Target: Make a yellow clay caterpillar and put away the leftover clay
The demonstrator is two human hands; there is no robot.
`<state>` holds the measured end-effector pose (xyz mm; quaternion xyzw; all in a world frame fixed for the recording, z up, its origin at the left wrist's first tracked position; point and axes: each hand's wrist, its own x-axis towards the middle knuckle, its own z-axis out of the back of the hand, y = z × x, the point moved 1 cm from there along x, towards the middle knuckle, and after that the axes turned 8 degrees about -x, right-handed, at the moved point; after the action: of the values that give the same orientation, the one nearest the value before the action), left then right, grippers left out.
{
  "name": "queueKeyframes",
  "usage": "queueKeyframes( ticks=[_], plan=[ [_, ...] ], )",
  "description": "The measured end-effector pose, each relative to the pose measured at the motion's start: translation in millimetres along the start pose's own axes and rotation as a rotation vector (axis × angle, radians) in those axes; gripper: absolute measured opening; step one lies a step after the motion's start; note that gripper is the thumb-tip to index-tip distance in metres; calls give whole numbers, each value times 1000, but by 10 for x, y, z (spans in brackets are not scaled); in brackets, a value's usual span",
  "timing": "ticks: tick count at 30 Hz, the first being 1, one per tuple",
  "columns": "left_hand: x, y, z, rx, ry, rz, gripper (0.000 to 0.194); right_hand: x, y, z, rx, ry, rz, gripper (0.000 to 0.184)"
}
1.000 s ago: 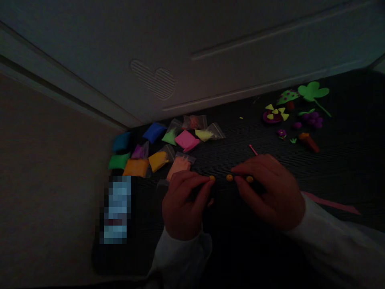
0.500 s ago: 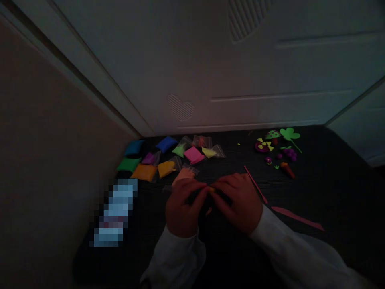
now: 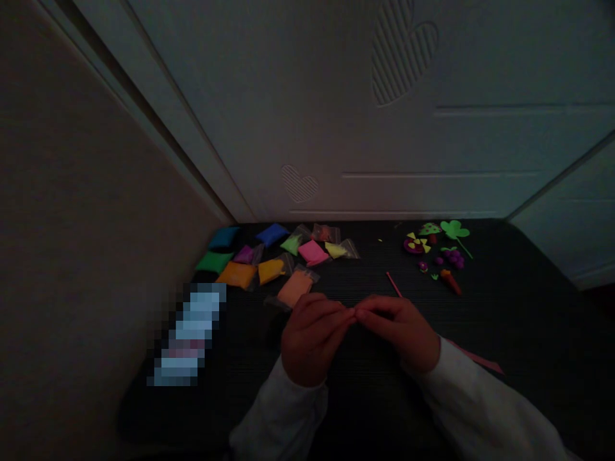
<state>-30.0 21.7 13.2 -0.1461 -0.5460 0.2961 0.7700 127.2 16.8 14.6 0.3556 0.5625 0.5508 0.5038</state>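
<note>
My left hand [image 3: 312,340] and my right hand [image 3: 406,331] meet at the fingertips over the dark table. Both are closed in a pinch. Whatever small piece sits between the fingers is too dim and covered to name. Just behind my left fingers a bit of yellow-orange clay [image 3: 339,303] peeks out. A peach clay bag [image 3: 295,286] lies beyond my left hand. The thin pink modelling stick [image 3: 393,283] is partly covered by my right hand, and a pink clay knife [image 3: 483,362] lies by my right sleeve.
Several clay bags, among them a pink one [image 3: 313,252] and a blue one [image 3: 271,234], spread over the back left. Clay models stand at the back right: a green clover [image 3: 454,229], purple grapes [image 3: 454,258], a brown-orange piece [image 3: 450,282]. A white panel [image 3: 384,195] rises behind the table [image 3: 250,390].
My right hand came left from the small yellow-orange clay pieces to meet my left hand. The small peach-coloured bit below my left fingers no longer shows. The camera view tilted up.
</note>
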Motion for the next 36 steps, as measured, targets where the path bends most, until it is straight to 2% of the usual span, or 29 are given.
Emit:
queueKeyframes(
  ticks=[2,13,23,29,36],
  plan=[
    [5,-5,5,15,4,-23,25,6,0,2,39,21,-9,17],
    [31,-2,9,-109,59,78,21,-6,-21,18,132,75,-12,13],
    [45,-9,19,-105,86,107,25,-39,9,71,33,136,53,15],
    [39,-5,6,-132,156,127,26,-37,20,162,-93,250,59,17],
    [38,-4,2,-143,199,132,29,-52,10,161,-14,297,-8,13]
  ],
)
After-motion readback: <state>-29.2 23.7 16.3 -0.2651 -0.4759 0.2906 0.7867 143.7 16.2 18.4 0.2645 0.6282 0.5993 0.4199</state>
